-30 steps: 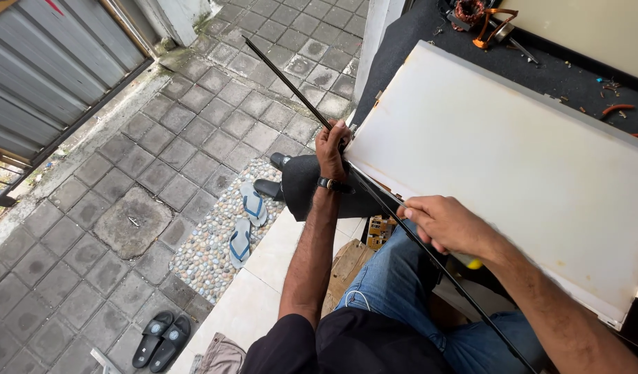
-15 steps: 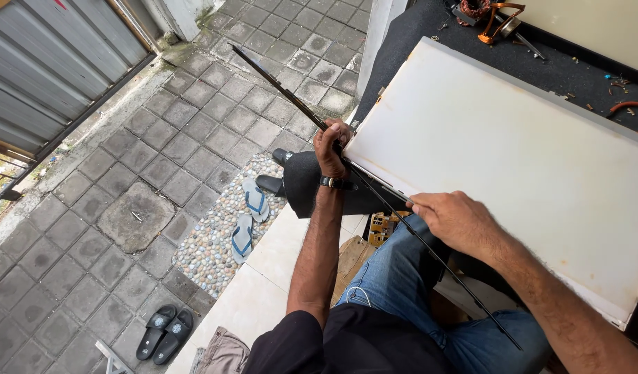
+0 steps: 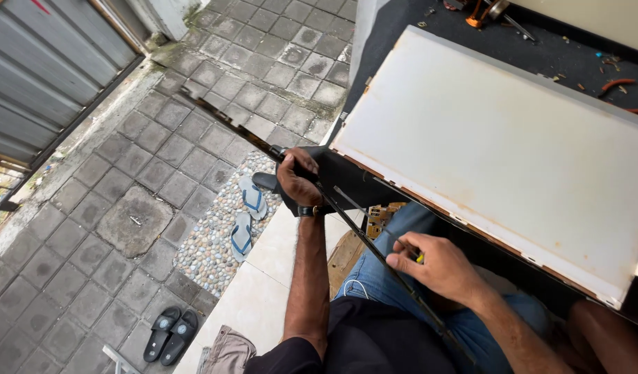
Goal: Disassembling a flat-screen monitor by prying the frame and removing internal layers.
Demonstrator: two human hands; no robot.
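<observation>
At lower left of frame, black sandals (image 3: 170,335) lie on grey paving stones (image 3: 90,228); blue-and-white flip-flops (image 3: 247,212) rest on a pebble patch nearer centre. Long thin black strip (image 3: 360,232): long axis diagonal, far end pointing to upper left, near end running to lower right across the lap. Left hand (image 3: 298,181), centre frame, fingers curled around the strip against a dark panel edge (image 3: 346,181). Right hand (image 3: 435,266), right of centre, pinching a small tool with a yellow tip (image 3: 420,258) beside the strip. White rectangular panel (image 3: 499,152) with rust-stained edges fills the right, tilted. Orange-handled pliers (image 3: 613,84) lie on dark mat (image 3: 540,48), upper right.
</observation>
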